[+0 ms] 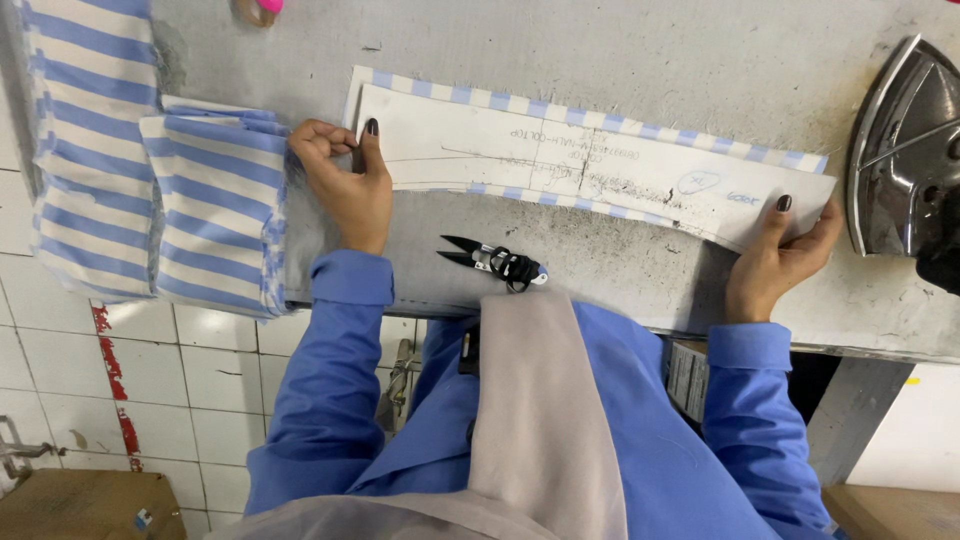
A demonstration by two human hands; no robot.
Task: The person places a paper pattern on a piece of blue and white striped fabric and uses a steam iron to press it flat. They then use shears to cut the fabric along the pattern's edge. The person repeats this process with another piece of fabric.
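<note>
On the grey worktable (640,60) I keep a long curved paper pattern (600,165) flat over a strip of blue-and-white striped fabric (600,115), whose edge shows all along the far side. My left hand (345,185) pinches the pattern's left end, fingers curled, thumb pressing on top; my right hand (785,255) grips the right end, thumb on the paper, so nothing shifts. Handwritten marks and ruled lines run along the white pattern's middle. Black thread snips (495,262) lie just near me; folded striped pieces (215,210) sit left, an iron (905,150) right.
</note>
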